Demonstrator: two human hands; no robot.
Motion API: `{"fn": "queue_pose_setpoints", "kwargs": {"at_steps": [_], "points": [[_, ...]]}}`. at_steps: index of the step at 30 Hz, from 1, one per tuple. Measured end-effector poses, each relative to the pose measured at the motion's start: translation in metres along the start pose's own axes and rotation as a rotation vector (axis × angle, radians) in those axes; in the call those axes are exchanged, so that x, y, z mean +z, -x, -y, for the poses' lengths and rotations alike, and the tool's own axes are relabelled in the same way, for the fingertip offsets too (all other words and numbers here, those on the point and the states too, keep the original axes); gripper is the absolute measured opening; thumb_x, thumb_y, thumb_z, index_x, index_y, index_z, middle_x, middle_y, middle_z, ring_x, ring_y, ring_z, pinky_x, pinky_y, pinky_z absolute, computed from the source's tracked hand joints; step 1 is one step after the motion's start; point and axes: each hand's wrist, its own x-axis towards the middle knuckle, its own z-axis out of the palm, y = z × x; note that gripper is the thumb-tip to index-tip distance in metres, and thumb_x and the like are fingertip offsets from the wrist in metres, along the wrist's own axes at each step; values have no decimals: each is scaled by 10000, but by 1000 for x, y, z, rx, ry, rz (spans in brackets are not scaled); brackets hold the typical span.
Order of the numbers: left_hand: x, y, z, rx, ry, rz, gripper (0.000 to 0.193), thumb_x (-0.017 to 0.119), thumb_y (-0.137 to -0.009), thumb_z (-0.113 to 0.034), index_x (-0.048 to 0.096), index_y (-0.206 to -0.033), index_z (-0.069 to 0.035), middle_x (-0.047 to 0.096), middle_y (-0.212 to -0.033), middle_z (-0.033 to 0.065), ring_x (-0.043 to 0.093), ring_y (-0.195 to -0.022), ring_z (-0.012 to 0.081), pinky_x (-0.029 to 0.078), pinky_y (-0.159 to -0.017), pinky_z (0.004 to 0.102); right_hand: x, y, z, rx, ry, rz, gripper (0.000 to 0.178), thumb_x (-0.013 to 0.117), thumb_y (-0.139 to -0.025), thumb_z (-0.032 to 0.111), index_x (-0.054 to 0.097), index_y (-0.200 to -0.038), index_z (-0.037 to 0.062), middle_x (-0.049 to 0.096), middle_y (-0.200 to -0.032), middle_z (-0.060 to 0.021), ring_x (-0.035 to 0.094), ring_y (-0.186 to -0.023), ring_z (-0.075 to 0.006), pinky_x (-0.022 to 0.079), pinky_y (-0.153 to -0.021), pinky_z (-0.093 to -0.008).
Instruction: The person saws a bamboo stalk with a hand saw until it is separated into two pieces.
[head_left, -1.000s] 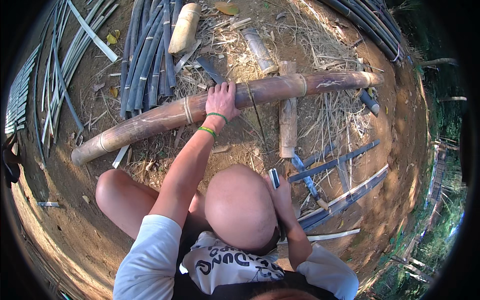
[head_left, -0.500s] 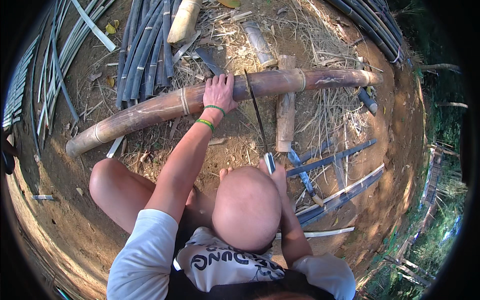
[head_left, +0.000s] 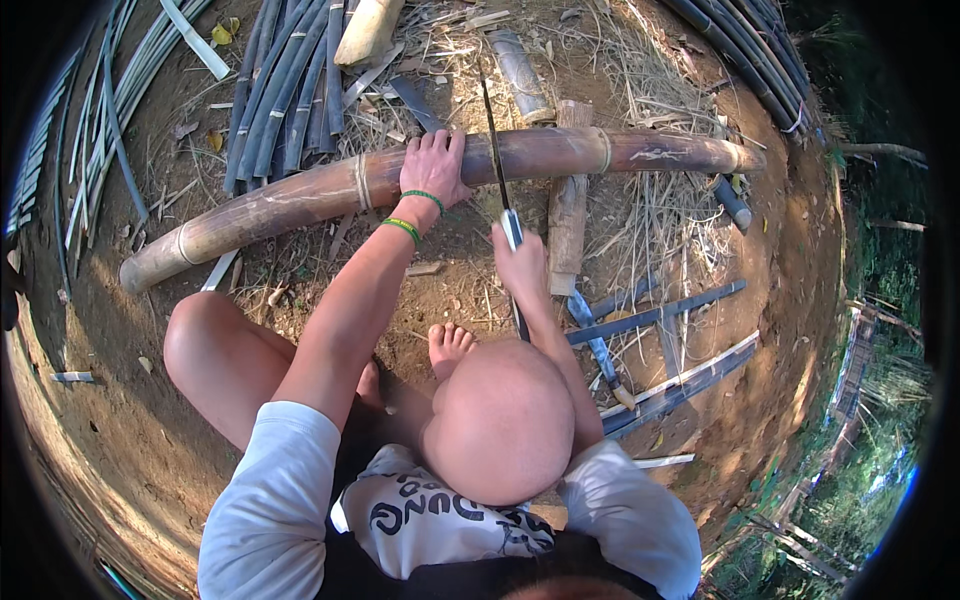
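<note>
Bamboo pole (head_left: 545,153): brown, thick, slightly bowed, pale rings. Lies crosswise in front of the person, left end nearer, right end farther.
Left hand (head_left: 433,168): on the pole, left of the saw. Fingers curved over the top, holding it from above; can't tell how hard.
Wristbands (head_left: 403,228): two, greenish, left wrist.
Right hand (head_left: 522,262): near side of the pole, fingers wrapped round the saw handle.
Saw (head_left: 511,228): narrow dark blade crosses the pole just right of the left hand, tip on the far side. Light-and-dark handle. Can't tell cut depth.
Log (head_left: 566,235): runs near to far under the pole, right of the saw.
Near right: blue tool (head_left: 597,350) with wooden near end, dark strip (head_left: 655,313), split bamboo (head_left: 690,392).
Far left: dark sticks (head_left: 290,85) in a pile, pale strips (head_left: 125,110) left of them.
Far middle: short pale piece (head_left: 367,30), short dark piece (head_left: 522,78).
Far right: dark poles (head_left: 745,50).
Near middle: bare foot (head_left: 450,350) on brown soil.
</note>
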Motion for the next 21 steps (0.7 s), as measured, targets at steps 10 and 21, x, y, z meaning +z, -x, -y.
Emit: {"fn": "queue_pose_setpoints", "kwargs": {"at_steps": [10,21], "points": [[-6,-1,-3,-15,1,80,934,958,-601,-419,555,-1376,-86,656,-1254,144,646,-1233,344,511,-1053,499,-11,41,-33,74,-73,44,439,723,-1006,351,727,-905,-76,698,-769,-303,731,-780,-477,540,-687,-518],[-20,-10,5,-44,15,201,916,966,-603,-466,556,-1338,-103,666,-1294,149,652,-1244,383,504,-1093,487,15,-7,-12,16,-2,19,432,733,-984,357,740,-904,-68,704,-770,-304,753,-795,-460,549,-700,-533]]}}
